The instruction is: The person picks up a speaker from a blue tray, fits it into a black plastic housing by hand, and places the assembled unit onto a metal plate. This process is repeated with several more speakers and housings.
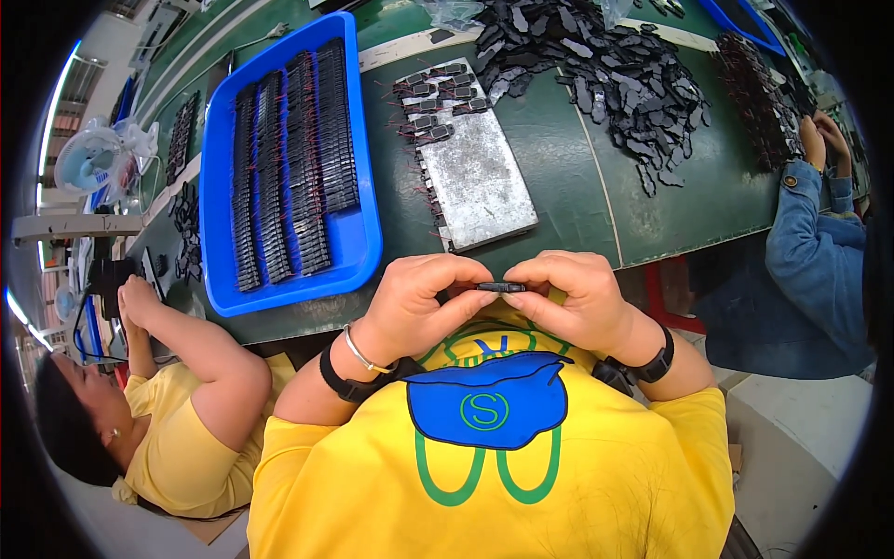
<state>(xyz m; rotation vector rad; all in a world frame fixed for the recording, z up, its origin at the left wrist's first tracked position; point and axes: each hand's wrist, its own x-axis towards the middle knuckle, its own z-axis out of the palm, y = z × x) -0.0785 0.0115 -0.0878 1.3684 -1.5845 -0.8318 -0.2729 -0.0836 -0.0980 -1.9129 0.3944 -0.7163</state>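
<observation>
A small flat black plastic part (501, 288) is pinched between the fingertips of both hands, just off the table's near edge. My left hand (425, 296) grips its left end with thumb and forefinger. At the other end, the thumb and forefinger of my right hand (579, 296) hold it. Beyond the hands lies a grey metal plate (486, 186), bearing several small black modules with thin red wires (430, 106) on its far left portion. A pile of loose black plastic pieces (643, 102) is spread on the table behind and to the right.
A blue tray (372, 219) with rows of black parts stands on the green table (666, 219), left of the plate. A person in yellow (200, 410) sits at left; another in a denim sleeve (801, 219) works at right beside a row of wired parts (750, 107).
</observation>
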